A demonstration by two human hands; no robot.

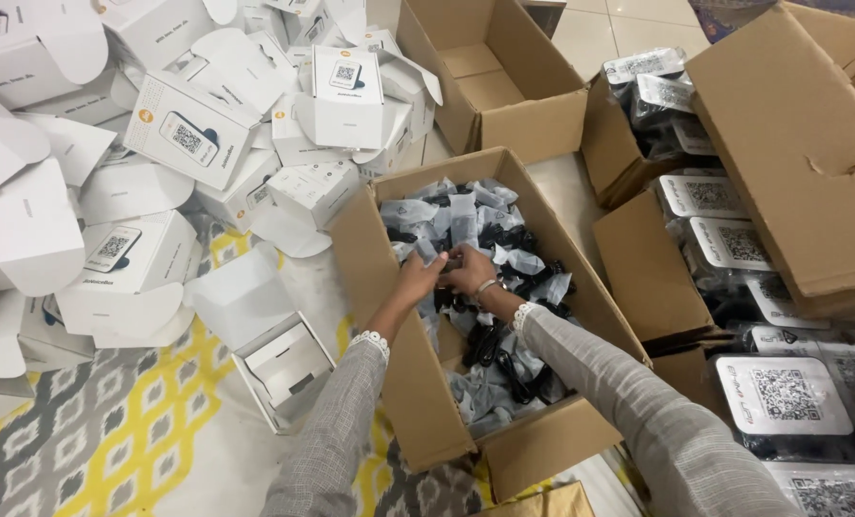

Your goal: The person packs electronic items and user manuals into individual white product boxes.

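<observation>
Cardboard walls of the open carton [389,316] frame your left hand [418,280] and right hand [472,273], both grips closed together on one clear-bagged black cable [451,257] above the heap inside.

I'm hemmed in by the cardboard box [404,316] walls left and right; only the open top is free, bagged cables [466,225] crowd below.
</observation>
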